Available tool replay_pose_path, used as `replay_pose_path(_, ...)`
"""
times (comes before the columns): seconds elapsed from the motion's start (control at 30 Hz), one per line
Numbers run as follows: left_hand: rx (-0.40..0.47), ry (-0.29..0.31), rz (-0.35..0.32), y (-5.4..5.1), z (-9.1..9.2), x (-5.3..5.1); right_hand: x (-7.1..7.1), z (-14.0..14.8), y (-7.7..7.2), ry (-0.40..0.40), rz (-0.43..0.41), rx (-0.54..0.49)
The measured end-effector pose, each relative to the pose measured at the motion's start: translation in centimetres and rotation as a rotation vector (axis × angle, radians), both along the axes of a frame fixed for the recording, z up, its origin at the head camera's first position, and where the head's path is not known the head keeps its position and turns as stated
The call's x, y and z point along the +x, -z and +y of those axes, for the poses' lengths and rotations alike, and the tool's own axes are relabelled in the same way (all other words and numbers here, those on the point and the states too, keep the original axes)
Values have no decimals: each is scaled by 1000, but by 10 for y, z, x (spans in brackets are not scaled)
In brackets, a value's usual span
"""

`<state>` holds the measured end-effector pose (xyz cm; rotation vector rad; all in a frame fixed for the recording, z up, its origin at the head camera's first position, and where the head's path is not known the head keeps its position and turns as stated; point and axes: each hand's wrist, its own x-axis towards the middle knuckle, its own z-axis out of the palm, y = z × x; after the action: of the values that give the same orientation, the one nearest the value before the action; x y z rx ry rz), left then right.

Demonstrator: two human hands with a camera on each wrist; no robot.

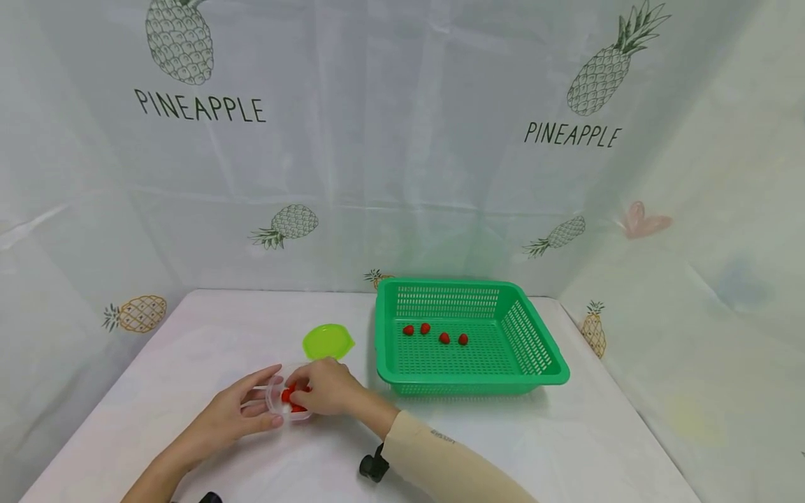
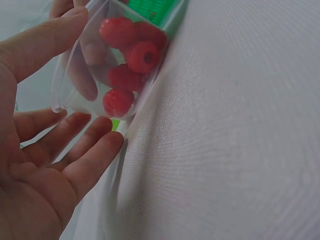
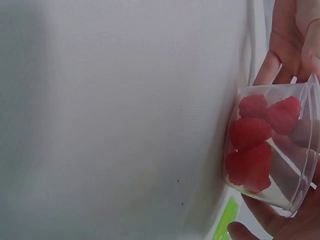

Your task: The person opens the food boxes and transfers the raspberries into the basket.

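Note:
A clear plastic container point(image 1: 298, 416) stands on the table at left of centre in the head view. Several raspberries point(image 2: 142, 55) lie inside it; the right wrist view shows these raspberries point(image 3: 250, 132) through its side. My left hand point(image 1: 229, 413) holds the container from the left, thumb on the near side and fingers around the far side. From the right, my right hand point(image 1: 330, 386) reaches over the rim, fingers down inside among the raspberries. Whether those fingertips pinch one is hidden. A lime-green lid point(image 1: 328, 341) lies just behind the container.
A green plastic basket point(image 1: 472, 381) stands to the right, with several small red berries point(image 1: 444, 338) on its floor. A white cloth covers the table point(image 1: 503, 454). A pineapple-print curtain point(image 1: 402, 140) hangs behind, and more sheeting borders both sides.

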<state>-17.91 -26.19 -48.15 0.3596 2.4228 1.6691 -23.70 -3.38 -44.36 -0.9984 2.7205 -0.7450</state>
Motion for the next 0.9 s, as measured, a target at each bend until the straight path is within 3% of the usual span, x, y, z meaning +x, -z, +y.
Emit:
replay_pose_path(0.47, -41, -15, 16, -1, 1, -2, -3, -9, 0, 3, 100, 138)
replay_pose_path(0.9, -61, -31, 11, 1, 3, -2, -3, -11, -2, -33, 105, 179)
